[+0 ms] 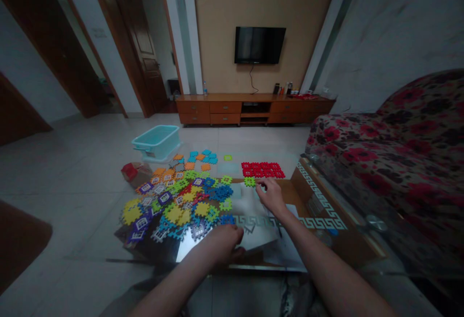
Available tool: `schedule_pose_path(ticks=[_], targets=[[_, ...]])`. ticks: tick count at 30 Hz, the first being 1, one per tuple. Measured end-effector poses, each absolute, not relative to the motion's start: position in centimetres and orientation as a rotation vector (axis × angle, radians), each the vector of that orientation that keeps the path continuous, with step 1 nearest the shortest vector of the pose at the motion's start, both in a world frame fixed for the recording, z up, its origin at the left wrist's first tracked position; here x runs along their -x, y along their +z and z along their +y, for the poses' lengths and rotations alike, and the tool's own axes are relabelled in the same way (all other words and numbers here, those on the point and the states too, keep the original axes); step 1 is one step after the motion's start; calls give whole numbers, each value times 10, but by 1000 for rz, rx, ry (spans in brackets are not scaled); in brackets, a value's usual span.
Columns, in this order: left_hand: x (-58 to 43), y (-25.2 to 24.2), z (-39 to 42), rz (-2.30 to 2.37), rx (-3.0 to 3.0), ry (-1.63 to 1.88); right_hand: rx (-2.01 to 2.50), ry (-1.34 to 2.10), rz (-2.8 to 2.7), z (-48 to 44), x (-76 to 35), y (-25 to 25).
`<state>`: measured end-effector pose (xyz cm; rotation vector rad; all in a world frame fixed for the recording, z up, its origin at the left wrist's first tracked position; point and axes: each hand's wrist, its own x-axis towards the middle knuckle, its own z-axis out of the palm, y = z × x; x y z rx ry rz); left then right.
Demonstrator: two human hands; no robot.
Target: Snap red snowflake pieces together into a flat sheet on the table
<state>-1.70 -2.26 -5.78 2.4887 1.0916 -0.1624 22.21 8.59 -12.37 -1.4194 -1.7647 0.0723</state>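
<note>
My right hand (pixel 271 195) reaches over the glass table, its thumb and fingers closed at the right edge of a light green square interlocking tile (pixel 250 181). That tile lies just below a joined block of red interlocking tiles (pixel 263 169). Near the table's front edge hovers my left hand (pixel 227 240), fingers loosely bent, thumb and forefinger apart, with nothing visible between them. Just beyond it are a blue tile (pixel 227 219) and a light green tile (pixel 225 205). A large heap of mixed tiles, with yellow ones (pixel 177 214) on top, covers the table's left side.
Orange tiles (pixel 190 166) and light blue tiles (pixel 206 156) lie at the back of the glass table (pixel 290 155). A turquoise bin (pixel 155 138) stands beyond its far left. A floral sofa (pixel 348 136) flanks the right; a wooden TV cabinet (pixel 224 108) lines the wall.
</note>
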Motion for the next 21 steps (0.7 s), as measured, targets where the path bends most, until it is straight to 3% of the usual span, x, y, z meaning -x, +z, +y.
schedule_pose_path(ticks=[9, 21], targets=[[67, -44, 8, 1470, -2427, -12, 1422, 335, -2236, 35, -198, -89], [130, -57, 38, 1853, -2241, -140, 1563, 422, -2359, 41, -158, -107]])
